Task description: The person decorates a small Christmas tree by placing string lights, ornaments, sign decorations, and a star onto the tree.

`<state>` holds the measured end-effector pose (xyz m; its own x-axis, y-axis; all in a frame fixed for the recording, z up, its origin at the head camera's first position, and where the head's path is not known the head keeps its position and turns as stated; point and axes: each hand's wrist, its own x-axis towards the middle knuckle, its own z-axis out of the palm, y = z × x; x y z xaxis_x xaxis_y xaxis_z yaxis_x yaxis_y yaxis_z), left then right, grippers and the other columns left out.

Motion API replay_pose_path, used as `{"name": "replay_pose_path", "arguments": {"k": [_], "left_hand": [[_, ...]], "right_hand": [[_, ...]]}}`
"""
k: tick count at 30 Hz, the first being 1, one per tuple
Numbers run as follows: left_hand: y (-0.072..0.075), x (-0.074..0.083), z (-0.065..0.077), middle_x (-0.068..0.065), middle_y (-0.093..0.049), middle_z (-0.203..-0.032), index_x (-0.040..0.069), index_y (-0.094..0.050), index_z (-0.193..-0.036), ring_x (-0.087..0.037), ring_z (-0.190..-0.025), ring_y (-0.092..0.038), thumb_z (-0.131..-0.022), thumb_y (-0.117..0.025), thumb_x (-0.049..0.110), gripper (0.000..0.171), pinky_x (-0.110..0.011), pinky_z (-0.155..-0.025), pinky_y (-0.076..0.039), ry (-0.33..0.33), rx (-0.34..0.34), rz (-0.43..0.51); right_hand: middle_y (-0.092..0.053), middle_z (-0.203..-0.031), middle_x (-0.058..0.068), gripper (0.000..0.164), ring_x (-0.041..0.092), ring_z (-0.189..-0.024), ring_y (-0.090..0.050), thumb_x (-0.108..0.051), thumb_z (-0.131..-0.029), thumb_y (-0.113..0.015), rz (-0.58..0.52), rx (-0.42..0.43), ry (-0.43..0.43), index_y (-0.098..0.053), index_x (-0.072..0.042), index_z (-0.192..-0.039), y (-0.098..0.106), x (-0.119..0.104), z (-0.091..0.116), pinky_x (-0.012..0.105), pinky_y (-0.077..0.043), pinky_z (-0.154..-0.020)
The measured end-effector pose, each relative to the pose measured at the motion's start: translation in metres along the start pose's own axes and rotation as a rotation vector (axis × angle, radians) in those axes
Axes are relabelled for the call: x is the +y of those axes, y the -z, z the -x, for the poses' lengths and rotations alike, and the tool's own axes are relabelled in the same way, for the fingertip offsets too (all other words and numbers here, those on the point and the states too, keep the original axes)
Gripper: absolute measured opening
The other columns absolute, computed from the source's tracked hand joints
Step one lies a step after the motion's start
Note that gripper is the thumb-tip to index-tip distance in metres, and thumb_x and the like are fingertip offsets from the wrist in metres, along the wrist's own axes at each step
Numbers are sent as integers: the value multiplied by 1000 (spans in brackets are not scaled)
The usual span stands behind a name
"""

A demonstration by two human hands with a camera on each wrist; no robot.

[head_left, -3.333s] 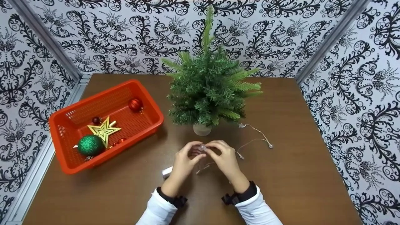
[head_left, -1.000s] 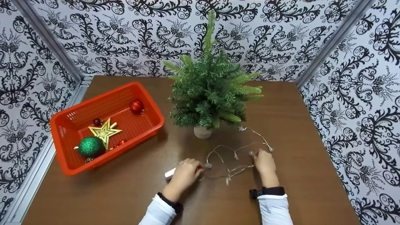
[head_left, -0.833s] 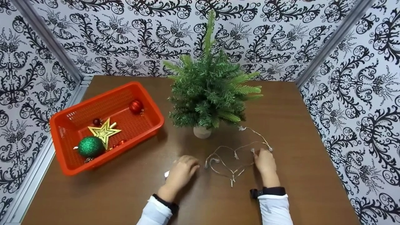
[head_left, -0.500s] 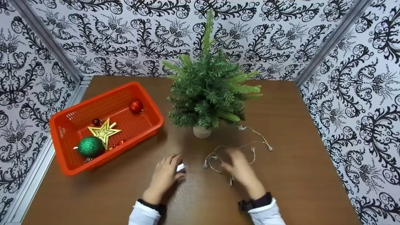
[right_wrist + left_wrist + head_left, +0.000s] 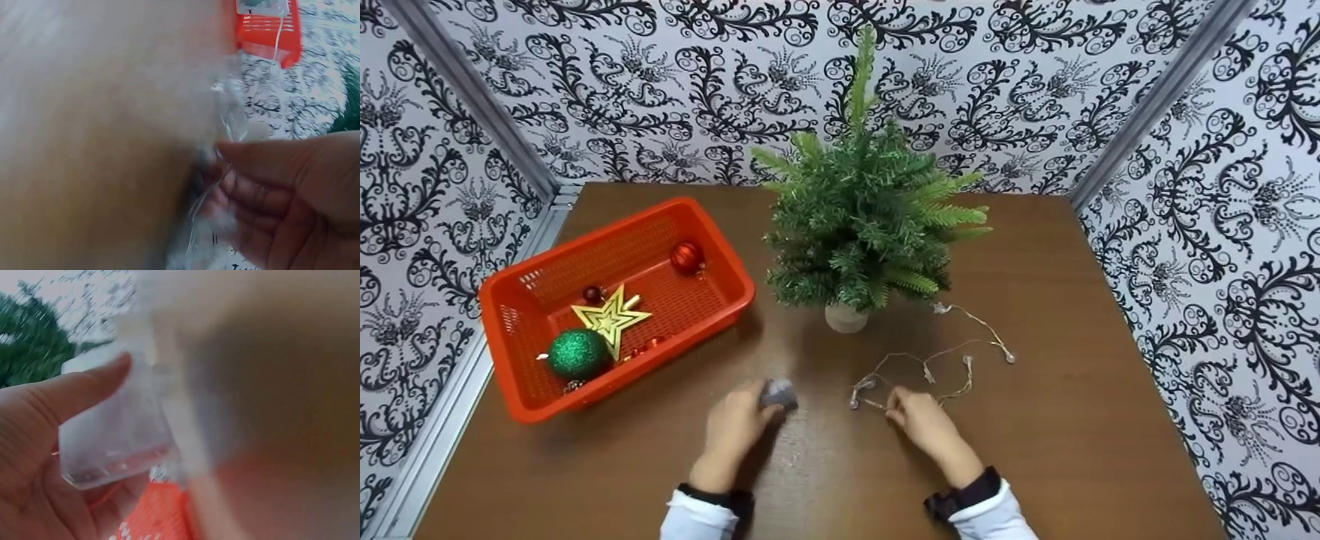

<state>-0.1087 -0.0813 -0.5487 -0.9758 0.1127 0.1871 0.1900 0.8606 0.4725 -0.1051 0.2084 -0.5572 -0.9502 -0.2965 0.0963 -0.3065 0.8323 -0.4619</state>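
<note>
In the head view my left hand point(image 5: 733, 424) grips a small whitish battery box point(image 5: 778, 394) left of centre, blurred there. Up close in the left wrist view, the thumb lies across this translucent box point(image 5: 112, 433). A string of fairy lights point(image 5: 928, 373) lies in loose loops on the table to the right. My right hand point(image 5: 926, 424) is at the near side of these loops. The right wrist view shows its thumb and fingers pinching the thin wire point(image 5: 194, 211). Behind the lights stands a small artificial Christmas tree point(image 5: 859, 225) on a pale round base point(image 5: 846, 318).
An orange-red perforated basket point(image 5: 727, 270) stands on the left of the brown table point(image 5: 1072, 420). Inside lie a green glitter ball point(image 5: 577, 354), a gold star point(image 5: 611, 320), a red ball point(image 5: 687, 256) and smaller ornaments. Patterned walls point(image 5: 780, 90) enclose the back and sides.
Both hands were together at a bulb, then spread apart. My left hand has moved left and taken up the battery box. The right hand has come back left from the far loops to the near wire.
</note>
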Motion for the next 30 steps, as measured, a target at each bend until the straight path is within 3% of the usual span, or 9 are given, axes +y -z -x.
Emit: {"name": "replay_pose_path", "arguments": {"k": [3, 7, 10, 13, 15, 18, 22, 24, 30], "left_hand": [[22, -5, -3, -9, -64, -85, 8, -59, -96, -27, -73, -61, -69, -75, 23, 35, -41, -61, -50, -41, 125, 86], [53, -8, -9, -7, -65, -85, 8, -61, -92, -22, -76, -61, -61, -80, 13, 37, -35, -67, -50, -98, 314, 264], [71, -5, -12, -6, -65, -84, 6, -61, -89, -17, -77, -60, -56, -83, 8, 40, -23, -68, -48, -130, 444, 374], [86, 2, -15, -8, -65, -84, 1, -60, -90, -12, -77, -59, -54, -83, 2, 43, -14, -69, -45, -132, 564, 472], [94, 7, -18, -8, -64, -85, -4, -58, -91, -8, -80, -57, -54, -81, -3, 44, -12, -72, -43, -93, 643, 572], [106, 13, -24, -5, -61, -89, -5, -53, -96, -10, -83, -55, -56, -76, -12, 47, -16, -72, -45, -10, 673, 873], [116, 18, -30, -2, -59, -89, 4, -49, -100, -13, -80, -55, -58, -75, -13, 52, -18, -67, -47, 87, 655, 1174], [118, 21, -33, -2, -59, -88, 6, -51, -100, -13, -80, -55, -57, -76, -9, 52, -18, -67, -47, 87, 657, 1186], [126, 35, -49, -6, -58, -95, -1, -54, -103, -17, -84, -54, -60, -77, -5, 49, -21, -69, -47, -23, 671, 1191]], "right_hand": [[-62, -68, -2, 6, 9, -59, -56, -14, -80, -64, -177, 35, -35, -59, -13, -81, 24, 4, -1, 21, -44, -54], [-60, -66, -4, 7, 8, -56, -55, -18, -82, -62, -347, 147, -104, -62, -11, -83, 65, 5, -1, 21, -44, -52], [-60, -68, -8, 5, 6, -57, -54, -17, -78, -66, -328, 224, -46, -65, -12, -80, 91, 2, 1, 22, -45, -52], [-62, -71, -11, 8, 3, -61, -55, -12, -72, -72, -196, 293, 121, -67, -15, -77, 109, 3, 3, 20, -46, -56], [-63, -72, -10, 12, 3, -64, -56, -9, -69, -74, -135, 339, 222, -67, -15, -76, 118, 5, 4, 17, -46, -59], [-64, -73, -5, 15, 4, -65, -57, -2, -68, -73, -157, 402, 283, -68, -12, -77, 133, 10, 6, 12, -45, -62], [-62, -71, 4, 14, 4, -61, -54, 9, -71, -66, -356, 493, 283, -68, -3, -79, 155, 14, 10, 13, -44, -57], [-60, -69, 7, 11, 4, -58, -52, 12, -74, -61, -455, 536, 285, -66, 4, -80, 165, 12, 11, 14, -42, -52], [-59, -68, 7, 8, 8, -52, -49, 17, -78, -54, -645, 677, 244, -61, 16, -80, 184, -3, 9, 15, -42, -47]]}}
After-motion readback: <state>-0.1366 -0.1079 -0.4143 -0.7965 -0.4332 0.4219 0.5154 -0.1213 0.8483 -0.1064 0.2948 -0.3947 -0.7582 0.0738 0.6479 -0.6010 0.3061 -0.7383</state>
